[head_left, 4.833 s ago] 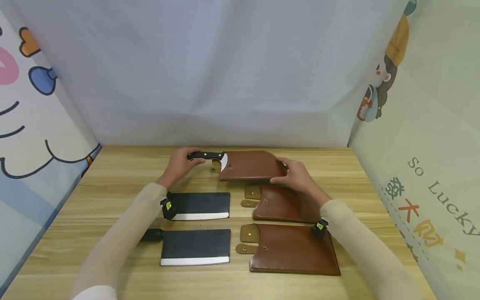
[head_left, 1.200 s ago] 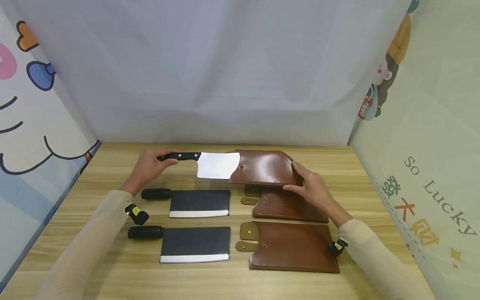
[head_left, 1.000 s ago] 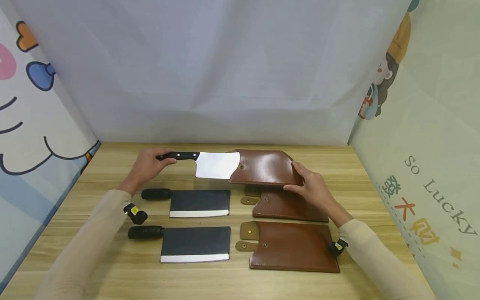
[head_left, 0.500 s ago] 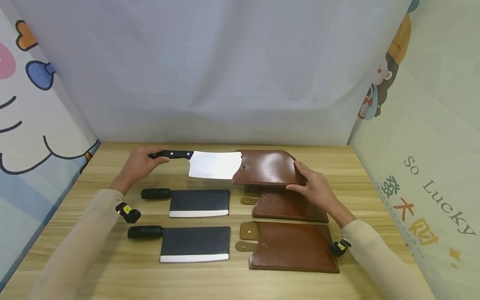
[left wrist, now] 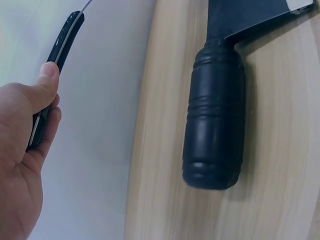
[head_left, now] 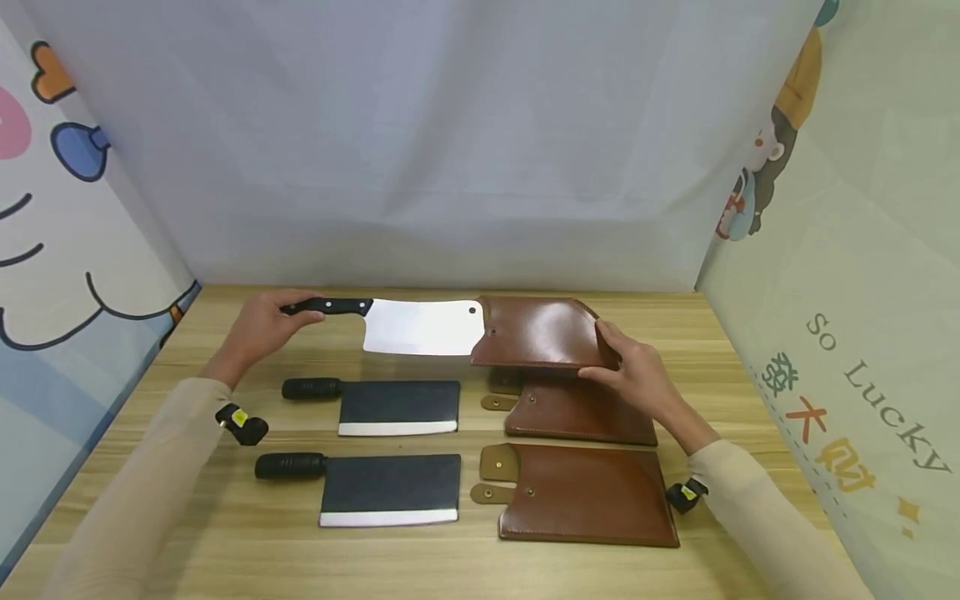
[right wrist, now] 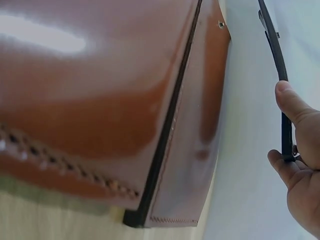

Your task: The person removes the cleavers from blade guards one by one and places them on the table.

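Note:
My left hand [head_left: 258, 327] pinches the black riveted handle of a cleaver [head_left: 423, 327] with a bright silver blade. The blade's far end, with a small round hole near its top corner, sits right at the mouth of a brown leather sheath [head_left: 536, 332]. My right hand [head_left: 633, 371] grips that sheath by its right end, thumb below in the head view. Seen edge-on in the left wrist view, the cleaver handle [left wrist: 60, 42] runs between thumb and fingers. In the right wrist view the held sheath [right wrist: 272, 42] also shows edge-on, pinched at its end.
Two black-bladed cleavers lie on the wooden table, one behind [head_left: 397, 407] and one nearer [head_left: 390, 490], handles leftward. Right of them lie two brown sheaths, the rear one [head_left: 577, 412] partly covered by the right hand, and the front one [head_left: 588, 492]. A pale curtain [head_left: 450, 150] hangs behind.
The cleaver has slid leftward out of the sheath: first only its handle and heel showed, now nearly the whole blade does. My left hand moved left; my right hand shifted slightly right with the sheath.

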{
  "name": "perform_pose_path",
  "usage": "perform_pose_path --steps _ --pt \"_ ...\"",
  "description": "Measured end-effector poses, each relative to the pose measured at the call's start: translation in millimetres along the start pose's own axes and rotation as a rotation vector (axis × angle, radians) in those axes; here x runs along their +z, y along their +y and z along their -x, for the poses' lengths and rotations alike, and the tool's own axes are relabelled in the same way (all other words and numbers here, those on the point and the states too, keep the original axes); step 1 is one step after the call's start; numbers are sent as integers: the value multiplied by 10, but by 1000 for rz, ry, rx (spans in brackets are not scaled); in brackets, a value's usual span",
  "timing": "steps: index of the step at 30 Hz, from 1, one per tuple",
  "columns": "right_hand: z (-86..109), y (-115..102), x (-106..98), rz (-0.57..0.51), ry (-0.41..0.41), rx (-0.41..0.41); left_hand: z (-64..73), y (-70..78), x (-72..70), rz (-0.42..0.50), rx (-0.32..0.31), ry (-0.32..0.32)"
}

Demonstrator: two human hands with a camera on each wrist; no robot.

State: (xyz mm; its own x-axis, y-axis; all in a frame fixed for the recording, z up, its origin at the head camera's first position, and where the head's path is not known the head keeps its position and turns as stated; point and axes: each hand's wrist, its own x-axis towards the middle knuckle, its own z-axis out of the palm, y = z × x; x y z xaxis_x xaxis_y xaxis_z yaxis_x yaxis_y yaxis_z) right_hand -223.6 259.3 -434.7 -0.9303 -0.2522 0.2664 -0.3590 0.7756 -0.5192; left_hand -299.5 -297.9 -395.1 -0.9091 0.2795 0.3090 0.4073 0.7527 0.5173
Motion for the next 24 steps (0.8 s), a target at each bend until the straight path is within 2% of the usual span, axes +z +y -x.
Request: perform_pose_path --steps 10,16,24 --pt "-31 129 -112 30 -14 28 10 -69 -102 -38 -12 -3" --pt "-67 233 -160 49 -27 33 12 -97 -133 -59 22 5" --pt "-106 340 -181 64 -44 45 -16 -166 -77 -85 62 20"
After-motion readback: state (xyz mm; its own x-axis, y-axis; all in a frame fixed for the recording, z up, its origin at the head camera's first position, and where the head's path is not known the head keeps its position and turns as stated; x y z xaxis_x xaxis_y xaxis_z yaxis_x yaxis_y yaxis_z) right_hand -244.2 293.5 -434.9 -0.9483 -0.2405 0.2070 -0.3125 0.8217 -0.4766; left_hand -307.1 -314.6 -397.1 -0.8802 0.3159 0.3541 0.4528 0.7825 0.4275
